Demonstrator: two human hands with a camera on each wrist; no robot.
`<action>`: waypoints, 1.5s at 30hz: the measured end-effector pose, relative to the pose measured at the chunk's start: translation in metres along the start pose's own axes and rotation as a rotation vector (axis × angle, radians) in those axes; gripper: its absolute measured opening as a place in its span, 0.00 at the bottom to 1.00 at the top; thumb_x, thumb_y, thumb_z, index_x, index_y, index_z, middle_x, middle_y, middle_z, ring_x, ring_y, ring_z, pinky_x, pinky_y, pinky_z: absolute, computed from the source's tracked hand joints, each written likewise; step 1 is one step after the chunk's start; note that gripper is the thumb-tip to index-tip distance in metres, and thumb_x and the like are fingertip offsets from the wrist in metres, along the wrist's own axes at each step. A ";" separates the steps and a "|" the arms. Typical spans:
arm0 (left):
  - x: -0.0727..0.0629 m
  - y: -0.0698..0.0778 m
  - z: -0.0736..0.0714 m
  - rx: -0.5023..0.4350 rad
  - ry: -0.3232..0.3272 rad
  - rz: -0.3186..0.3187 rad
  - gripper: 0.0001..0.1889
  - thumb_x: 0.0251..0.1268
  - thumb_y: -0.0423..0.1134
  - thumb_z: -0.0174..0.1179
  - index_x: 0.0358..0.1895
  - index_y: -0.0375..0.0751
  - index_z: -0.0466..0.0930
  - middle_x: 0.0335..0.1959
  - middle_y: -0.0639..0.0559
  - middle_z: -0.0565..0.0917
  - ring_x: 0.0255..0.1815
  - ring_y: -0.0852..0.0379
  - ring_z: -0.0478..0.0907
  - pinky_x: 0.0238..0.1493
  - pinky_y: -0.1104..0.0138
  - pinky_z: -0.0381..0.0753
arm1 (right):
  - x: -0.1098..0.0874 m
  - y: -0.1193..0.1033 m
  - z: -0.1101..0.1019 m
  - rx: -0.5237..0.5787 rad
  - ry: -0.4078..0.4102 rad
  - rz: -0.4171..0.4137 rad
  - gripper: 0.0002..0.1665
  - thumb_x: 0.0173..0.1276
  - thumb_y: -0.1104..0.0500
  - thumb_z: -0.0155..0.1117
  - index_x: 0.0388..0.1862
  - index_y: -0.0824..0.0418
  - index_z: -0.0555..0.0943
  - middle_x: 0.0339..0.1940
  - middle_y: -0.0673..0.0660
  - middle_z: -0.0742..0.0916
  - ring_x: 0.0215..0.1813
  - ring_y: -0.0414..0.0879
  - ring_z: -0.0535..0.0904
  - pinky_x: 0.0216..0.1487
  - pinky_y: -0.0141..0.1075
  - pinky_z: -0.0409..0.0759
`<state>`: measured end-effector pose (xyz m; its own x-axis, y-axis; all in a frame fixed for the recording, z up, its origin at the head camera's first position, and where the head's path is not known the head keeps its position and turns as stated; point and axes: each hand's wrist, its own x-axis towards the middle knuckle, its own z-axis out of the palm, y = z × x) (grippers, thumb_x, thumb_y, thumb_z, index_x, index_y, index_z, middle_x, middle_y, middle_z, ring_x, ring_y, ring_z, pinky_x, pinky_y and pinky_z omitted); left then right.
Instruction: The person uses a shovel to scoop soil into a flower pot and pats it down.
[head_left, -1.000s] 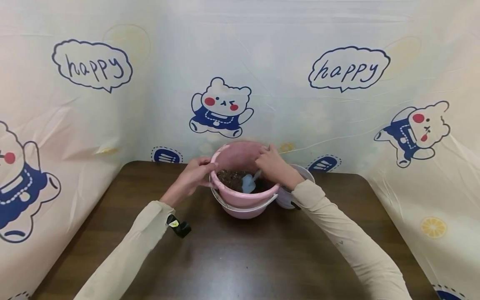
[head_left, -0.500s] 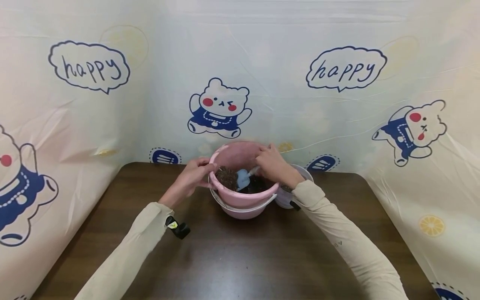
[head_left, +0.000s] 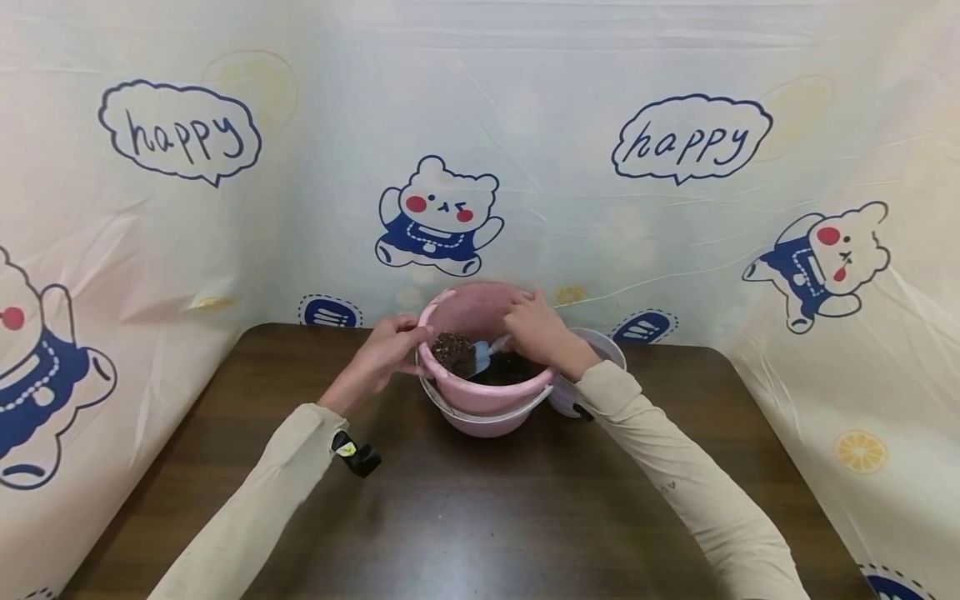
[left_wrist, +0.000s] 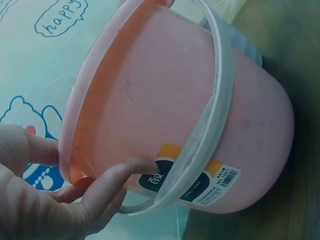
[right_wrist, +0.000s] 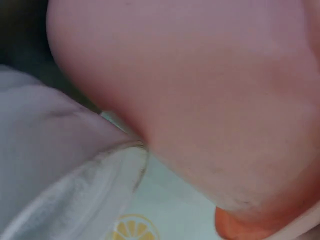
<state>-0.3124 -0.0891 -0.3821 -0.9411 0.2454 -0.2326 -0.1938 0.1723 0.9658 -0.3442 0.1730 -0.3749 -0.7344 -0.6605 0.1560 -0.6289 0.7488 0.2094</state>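
A pink bucket [head_left: 483,402] with a white handle stands on the table, dark soil [head_left: 454,354] inside it. At the bucket's left rim my left hand [head_left: 386,350] grips the edge, thumb on top. In the left wrist view that hand [left_wrist: 75,195] has fingers against the outer wall, near a label [left_wrist: 215,182]. My right hand [head_left: 536,329] reaches into the bucket and holds a small blue shovel [head_left: 482,357] by its pale handle. Soil lies heaped at the blade's left end. The right wrist view has mostly the bucket's pink wall [right_wrist: 185,90]; the hand is out of sight there.
A whitish bucket [head_left: 562,398] stands close behind the pink one on the right, partly covered by the right arm. The brown table [head_left: 450,517] stretches toward me. A printed cloth curtain [head_left: 570,200] rises directly behind and along both sides.
The shovel blade has moved left through the soil, and more soil now piles by the bucket's left wall. My right hand has shifted slightly left. The left hand keeps its grip on the rim.
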 end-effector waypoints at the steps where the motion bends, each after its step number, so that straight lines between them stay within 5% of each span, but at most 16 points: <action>1: 0.000 0.000 0.000 -0.002 0.001 0.001 0.26 0.81 0.38 0.53 0.75 0.29 0.66 0.64 0.35 0.70 0.47 0.48 0.80 0.44 0.58 0.93 | 0.000 0.001 0.000 0.051 -0.005 0.000 0.09 0.63 0.51 0.79 0.37 0.54 0.93 0.39 0.54 0.91 0.55 0.54 0.79 0.58 0.57 0.74; 6: -0.001 0.000 -0.001 -0.003 0.003 -0.006 0.26 0.81 0.37 0.52 0.75 0.30 0.66 0.64 0.34 0.70 0.46 0.49 0.80 0.44 0.58 0.93 | -0.003 0.004 -0.002 0.269 -0.005 -0.020 0.11 0.61 0.54 0.80 0.42 0.54 0.94 0.43 0.50 0.93 0.62 0.57 0.80 0.66 0.60 0.69; 9: -0.001 0.000 -0.002 -0.002 0.005 -0.012 0.26 0.81 0.38 0.52 0.76 0.31 0.66 0.66 0.34 0.70 0.49 0.47 0.80 0.45 0.58 0.93 | -0.004 0.003 -0.003 0.310 -0.009 -0.048 0.11 0.60 0.56 0.81 0.42 0.56 0.93 0.43 0.49 0.93 0.59 0.55 0.82 0.67 0.58 0.70; 14: -0.001 -0.001 -0.002 -0.010 0.006 -0.009 0.26 0.81 0.38 0.52 0.76 0.30 0.65 0.67 0.33 0.70 0.51 0.46 0.79 0.45 0.57 0.93 | -0.002 -0.002 -0.001 0.311 -0.093 -0.092 0.05 0.59 0.62 0.80 0.35 0.57 0.92 0.35 0.50 0.91 0.47 0.51 0.82 0.58 0.51 0.79; 20: -0.001 -0.003 -0.001 -0.027 -0.002 -0.004 0.26 0.81 0.37 0.51 0.75 0.29 0.65 0.67 0.32 0.69 0.52 0.44 0.79 0.45 0.57 0.93 | -0.003 -0.004 0.002 0.340 -0.161 -0.030 0.06 0.59 0.63 0.80 0.35 0.55 0.91 0.37 0.51 0.88 0.49 0.50 0.79 0.63 0.59 0.75; 28: -0.002 -0.004 -0.002 -0.013 -0.003 -0.007 0.26 0.82 0.38 0.51 0.76 0.30 0.65 0.68 0.33 0.69 0.51 0.45 0.79 0.46 0.56 0.93 | -0.004 0.001 -0.001 0.396 -0.092 -0.137 0.05 0.62 0.66 0.78 0.36 0.60 0.92 0.36 0.53 0.91 0.46 0.51 0.82 0.54 0.46 0.81; 34: -0.002 -0.003 -0.003 -0.006 0.000 -0.013 0.27 0.82 0.39 0.52 0.77 0.31 0.64 0.68 0.32 0.69 0.51 0.46 0.80 0.47 0.57 0.93 | -0.007 0.006 -0.006 0.357 -0.086 -0.093 0.13 0.62 0.61 0.79 0.46 0.59 0.92 0.45 0.52 0.93 0.58 0.54 0.84 0.80 0.55 0.66; 38: -0.003 -0.001 -0.002 -0.003 0.001 -0.014 0.27 0.83 0.40 0.52 0.77 0.32 0.64 0.68 0.33 0.70 0.50 0.46 0.80 0.46 0.58 0.93 | -0.009 0.010 -0.006 0.369 -0.082 -0.082 0.16 0.63 0.60 0.79 0.49 0.59 0.91 0.48 0.53 0.93 0.63 0.56 0.83 0.84 0.58 0.56; 45: -0.003 0.000 0.001 -0.007 -0.004 -0.011 0.28 0.83 0.40 0.51 0.78 0.32 0.62 0.69 0.33 0.69 0.49 0.47 0.81 0.43 0.59 0.93 | -0.016 0.013 -0.012 0.397 -0.051 -0.067 0.16 0.63 0.58 0.79 0.50 0.58 0.92 0.51 0.55 0.92 0.62 0.56 0.80 0.71 0.59 0.70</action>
<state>-0.3098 -0.0889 -0.3816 -0.9379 0.2473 -0.2434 -0.2060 0.1680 0.9640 -0.3370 0.1925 -0.3630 -0.6939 -0.7125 0.1045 -0.7182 0.6741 -0.1728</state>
